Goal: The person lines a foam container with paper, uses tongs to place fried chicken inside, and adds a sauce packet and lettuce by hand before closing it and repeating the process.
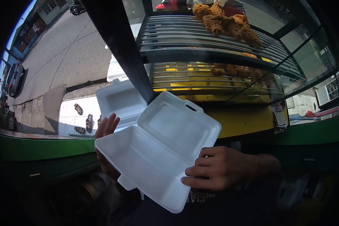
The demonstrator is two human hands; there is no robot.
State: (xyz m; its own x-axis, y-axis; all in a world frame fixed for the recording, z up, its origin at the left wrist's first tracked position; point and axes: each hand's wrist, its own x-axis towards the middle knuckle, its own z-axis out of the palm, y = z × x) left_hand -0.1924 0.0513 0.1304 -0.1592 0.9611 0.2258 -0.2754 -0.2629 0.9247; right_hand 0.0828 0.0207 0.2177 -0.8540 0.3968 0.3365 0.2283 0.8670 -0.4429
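Foam box (150, 162) nearest, lid open, tilted between hands. Left hand (107, 127) at outer side, fingers extended, unclenched, seemingly bracing; right hand (216, 167) fingers grasping opposite end, likely for steadiness. Second box (120, 98) just behind; fried chicken (229, 28) on rack (167, 32).

Pale print in two rows stands on the dark shirt (229, 207), just below the right part of the white box (150, 162), whose edge cuts it off on one side. The letters (202, 196) are small and slanted; an S, an I and an A seem to show in the lower row, but no full word can be read.
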